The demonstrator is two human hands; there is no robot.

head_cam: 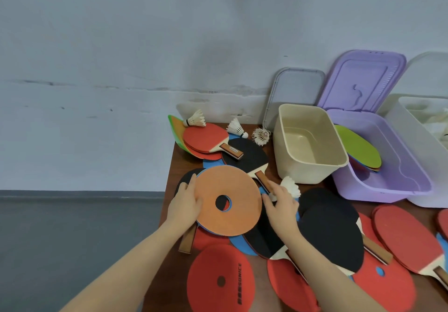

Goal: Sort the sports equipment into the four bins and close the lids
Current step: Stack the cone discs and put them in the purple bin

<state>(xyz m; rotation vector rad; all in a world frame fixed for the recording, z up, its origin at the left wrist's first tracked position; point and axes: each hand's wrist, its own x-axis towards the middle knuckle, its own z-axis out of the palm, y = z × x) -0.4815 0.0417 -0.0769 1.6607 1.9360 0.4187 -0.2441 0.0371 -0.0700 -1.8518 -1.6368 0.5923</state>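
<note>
Between our two hands lies an orange disc (pixel 228 200) with a round hole in the middle, on top of a pile of paddles and other discs on the brown table (pixel 173 166). Our left hand (pixel 188 201) presses its fingers on the left edge of the disc, and our right hand (pixel 281 205) touches the right edge, so both hold it from the sides. Just behind the right hand lies a white shuttlecock (pixel 289 187). Further back stands an empty beige bin (pixel 310 142), and beside it a purple bin (pixel 383 166) with its lid up, with a green disc (pixel 357 148) inside. A red disc (pixel 220 280) lies near us
</note>
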